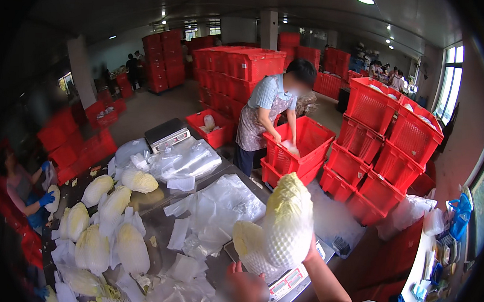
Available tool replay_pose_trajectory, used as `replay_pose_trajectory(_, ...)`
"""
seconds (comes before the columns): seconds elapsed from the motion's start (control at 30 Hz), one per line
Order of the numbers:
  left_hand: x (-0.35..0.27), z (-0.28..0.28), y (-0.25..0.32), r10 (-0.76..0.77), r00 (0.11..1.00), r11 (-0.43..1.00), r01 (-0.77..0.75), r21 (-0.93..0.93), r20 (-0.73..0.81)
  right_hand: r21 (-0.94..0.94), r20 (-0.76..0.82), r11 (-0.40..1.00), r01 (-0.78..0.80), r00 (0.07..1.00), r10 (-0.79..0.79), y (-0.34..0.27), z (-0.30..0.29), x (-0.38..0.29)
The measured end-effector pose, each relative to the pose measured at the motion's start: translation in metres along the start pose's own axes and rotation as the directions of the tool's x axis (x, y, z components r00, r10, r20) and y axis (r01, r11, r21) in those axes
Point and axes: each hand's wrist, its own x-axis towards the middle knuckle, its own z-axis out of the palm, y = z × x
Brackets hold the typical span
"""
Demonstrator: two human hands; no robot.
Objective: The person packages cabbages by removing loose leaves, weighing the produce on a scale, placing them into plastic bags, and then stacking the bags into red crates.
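Note:
A Chinese cabbage in a white foam net sleeve (pixel 289 223) is raised upright in my right hand (pixel 314 253), which grips it low on its right side. Behind and left of it, a second netted Chinese cabbage (pixel 247 239) rests on a digital weighing scale (pixel 290 282). My left hand (pixel 246 288) is at the front of the scale, close to the lower end of that second cabbage. A blur covers much of this hand, so its grip is unclear. Left of the scale, clear plastic bags (pixel 222 205) lie in a flat pile on the dark table (pixel 161 233).
Several netted cabbages (pixel 132 248) cover the table's left side. Another scale (pixel 167 134) stands at the far edge. Across the table, a person (pixel 269 107) bends over a red crate (pixel 299 148). Stacked red crates (pixel 377 146) rise at right. A blue-gloved person (pixel 26 193) handles cabbage at left.

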Motion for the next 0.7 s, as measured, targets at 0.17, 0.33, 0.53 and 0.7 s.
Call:
replay_pose_trajectory(0.17, -0.001, 0.050, 0.000, -0.083, 0.950, 0.996, 0.092, -0.013, 0.302, -0.150, -0.013, 0.985, 0.083, 0.996, -0.086, -0.071, -0.078, -0.006)
replay_pose_trajectory(0.33, -0.002, 0.073, 0.004, -0.158, 0.939, 0.977, 0.105, 0.183, 0.306, -0.927, -0.148, 0.365, -0.092, 0.981, -0.129, -0.094, -0.147, 0.005)
replay_pose_trajectory(0.53, 0.001, 0.072, 0.013, -0.110, 0.963, 0.982, 0.067, 0.177, 0.247, -0.922, -0.058, -0.367, -0.121, 0.982, -0.179, -0.070, -0.131, 0.043)
replay_pose_trajectory(0.7, -0.003, 0.064, 0.003, -0.055, 0.970, 0.989, 0.020, 0.147, 0.238, -0.995, -0.091, -0.019, -0.101, 0.950, -0.298, -0.065, -0.130, -0.001)
